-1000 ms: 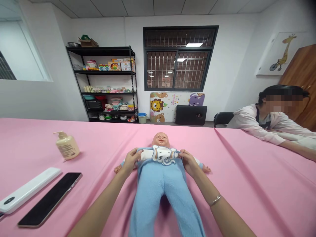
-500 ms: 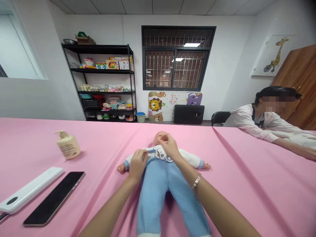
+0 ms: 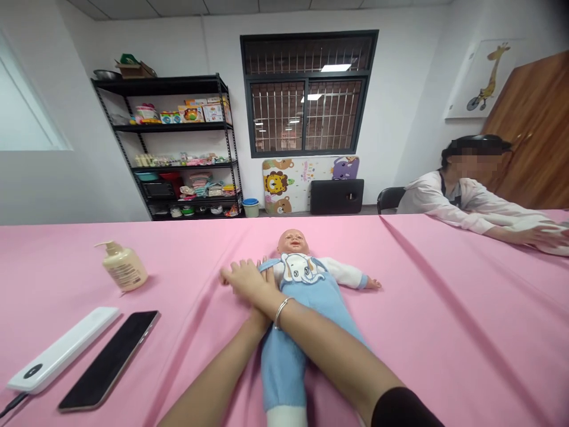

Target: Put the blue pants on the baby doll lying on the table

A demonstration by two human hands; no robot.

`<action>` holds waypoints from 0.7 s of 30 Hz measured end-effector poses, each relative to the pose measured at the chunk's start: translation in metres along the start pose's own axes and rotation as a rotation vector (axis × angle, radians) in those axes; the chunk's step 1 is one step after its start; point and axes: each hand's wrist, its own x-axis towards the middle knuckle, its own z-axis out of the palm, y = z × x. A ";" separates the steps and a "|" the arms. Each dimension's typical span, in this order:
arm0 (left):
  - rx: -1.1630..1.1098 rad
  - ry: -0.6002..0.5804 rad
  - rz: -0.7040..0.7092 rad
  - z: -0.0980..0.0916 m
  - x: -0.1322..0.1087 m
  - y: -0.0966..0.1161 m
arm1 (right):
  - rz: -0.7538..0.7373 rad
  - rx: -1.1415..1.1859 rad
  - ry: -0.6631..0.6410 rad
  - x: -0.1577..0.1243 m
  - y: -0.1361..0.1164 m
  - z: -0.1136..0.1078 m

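Baby doll (image 3: 311, 296) face up on the pink worktop (image 3: 444, 332), head toward the far edge, legs toward the camera. Dressed in blue overalls (image 3: 284, 362) with an elephant bib (image 3: 303, 271) over a white top (image 3: 342, 273). Arms crossed above the trunk: right forearm over the left wrist, silver bracelet (image 3: 281, 314) just behind the right hand (image 3: 246, 281). Fingers of that hand spread and slightly bent, above the doll's arm on the pump bottle's side. Left hand (image 3: 270, 276) mostly hidden underneath, a few fingers visible by the blue strap (image 3: 271, 264). Because of the overlap, impossible to tell how far spread underneath, or whether gripping anything with either.

Doll's other arm stretched outward, well clear. To the left, pump bottle (image 3: 124, 268) upright; nearer, white device (image 3: 66, 349) beside a dark phone (image 3: 111, 360). At far right, co-worker (image 3: 433, 193) leaning forward, arms extended over white cloth (image 3: 555, 246).
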 end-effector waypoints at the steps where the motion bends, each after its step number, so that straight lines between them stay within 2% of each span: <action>1: -0.030 -0.038 0.061 -0.002 -0.001 0.002 | 0.016 -0.013 0.011 0.009 0.006 -0.013; 3: -0.032 -0.111 0.181 -0.010 -0.002 0.008 | 0.074 -0.066 0.068 0.024 0.023 -0.038; 4: -0.001 -0.109 0.227 -0.014 -0.002 0.013 | 0.126 -0.077 0.112 0.028 0.034 -0.049; 6: 0.085 -0.015 0.291 -0.022 -0.002 0.022 | 0.251 -0.032 0.177 0.028 0.057 -0.065; 8: 0.153 0.093 0.343 -0.027 0.000 0.030 | 0.271 0.064 0.180 0.019 0.077 -0.073; 10: 0.191 0.159 0.374 -0.029 0.002 0.034 | 0.167 0.164 0.086 0.005 0.087 -0.076; 13: 0.188 0.189 0.373 -0.030 0.004 0.032 | -0.034 0.221 -0.154 -0.012 0.087 -0.079; 15: 0.167 0.137 0.320 -0.033 0.006 0.030 | -0.060 0.122 -0.212 -0.018 0.083 -0.083; 18: 0.105 -0.019 0.144 -0.041 0.011 0.033 | 0.003 0.032 -0.202 -0.015 0.083 -0.087; 21: -0.063 -0.146 0.082 -0.052 0.014 0.039 | 0.130 0.407 -0.267 -0.005 0.089 -0.084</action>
